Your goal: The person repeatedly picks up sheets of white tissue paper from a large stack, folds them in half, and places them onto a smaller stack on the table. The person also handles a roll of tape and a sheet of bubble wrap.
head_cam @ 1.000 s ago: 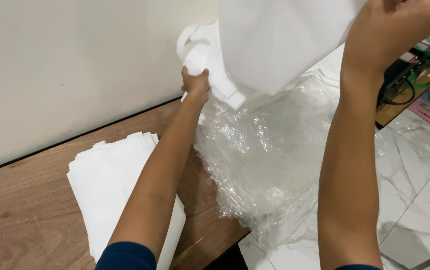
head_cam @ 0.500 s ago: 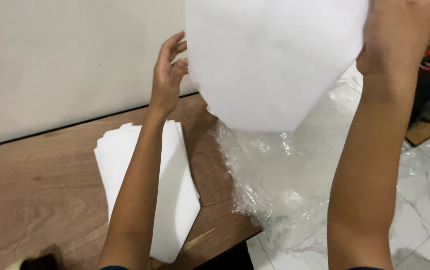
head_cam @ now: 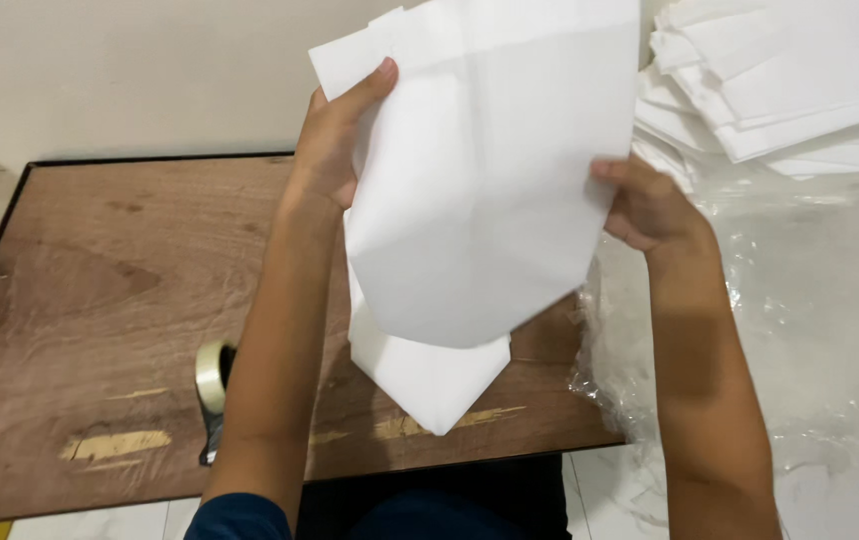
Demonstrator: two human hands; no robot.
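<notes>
Head view looks down on both bare hands lifting a white paper bag flat and upright above a brown wooden table. At the bag's upper left edge, the left hand is pinched shut on the paper: its thumb lies across the front face while the other fingers sit behind the sheet, hidden. At the bag's right edge, lower down, the right hand is likewise clamped on the paper, thumb pressed on the front and fingers curled around the back. The bag's pointed folded bottom hangs between the two forearms, clear of the tabletop. Directly beneath it, a stack of white bags lies on the table, its pointed end near the front edge. A tape dispenser sits just left of the left forearm. To the right, crinkled clear plastic wrap spreads out, with another pile of white bags above it.
</notes>
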